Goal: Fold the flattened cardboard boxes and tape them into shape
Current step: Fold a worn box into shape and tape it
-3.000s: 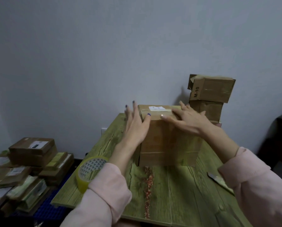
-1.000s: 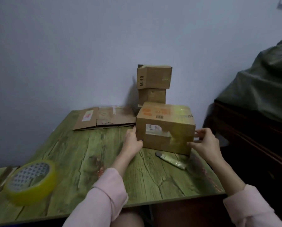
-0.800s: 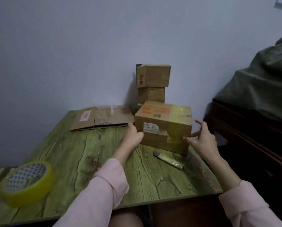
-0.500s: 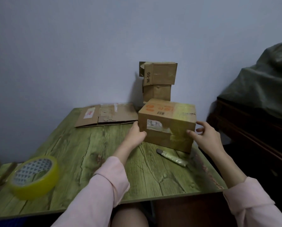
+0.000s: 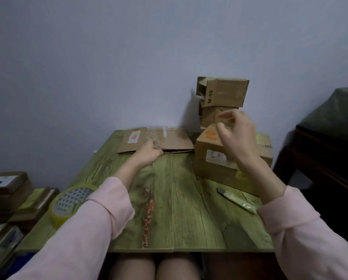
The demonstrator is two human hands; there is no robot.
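Up at 12 o'clock on the table (image 5: 179, 211), right against the wall, sits the flat cardboard (image 5: 169, 139). The left hand (image 5: 150, 152) has its fingers curled over the near edge and is gripping it. My guess is it's about to get dragged toward the middle for folding.

The right hand (image 5: 237, 138) hangs in the air around 2 o'clock with its fingers loosely bent and nothing in it. It's a bit blurry, and it's in front of the taped box (image 5: 209, 168) but not touching it as far as I can tell.

That taped box is parked at 2 o'clock near the right edge, probably just to keep it out of the way of the next fold. Behind it, two smaller boxes (image 5: 226, 93) are stacked against the wall, and the top one is marked M-10.

The tape roll (image 5: 68, 205) is at 8 o'clock by the left sleeve and the cutter (image 5: 236, 201) is at 4 o'clock, so each is handy for sealing. There's a pile of cardboard (image 5: 7, 184) off the table at 9 o'clock too, so it looks like plenty's left to do.
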